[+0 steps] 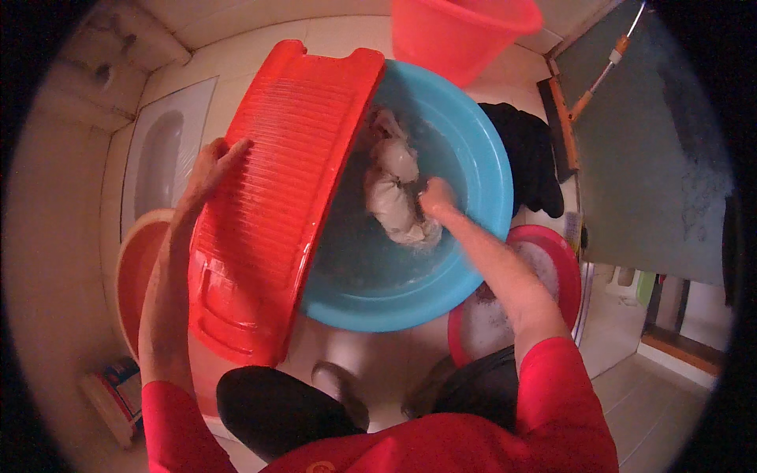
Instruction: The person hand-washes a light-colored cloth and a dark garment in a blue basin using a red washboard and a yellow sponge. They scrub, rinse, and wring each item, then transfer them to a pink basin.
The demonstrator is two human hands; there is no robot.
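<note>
A ribbed red plastic washboard (284, 154) lies slanted across the left part of a round blue plastic basin (497, 177). At its left edge my left hand (216, 165) grips it, thumb on the ribbed face and the other fingers mostly hidden. Cloudy water (355, 260) fills the basin's bottom, with a pale, soaked, bunched cloth (393, 204) puffed up in it. My right hand (439, 198) is curled at the cloth's right side, its fingertips partly hidden by cloth and water.
A pink bucket (461, 35) stands behind the basin. Dark cloth (520, 154) lies to the right, near a floor squeegee (562, 124). A pink basin (544, 242) holds suds, and an orange tub (133, 260) sits at left. Beyond it is a squat toilet (159, 154).
</note>
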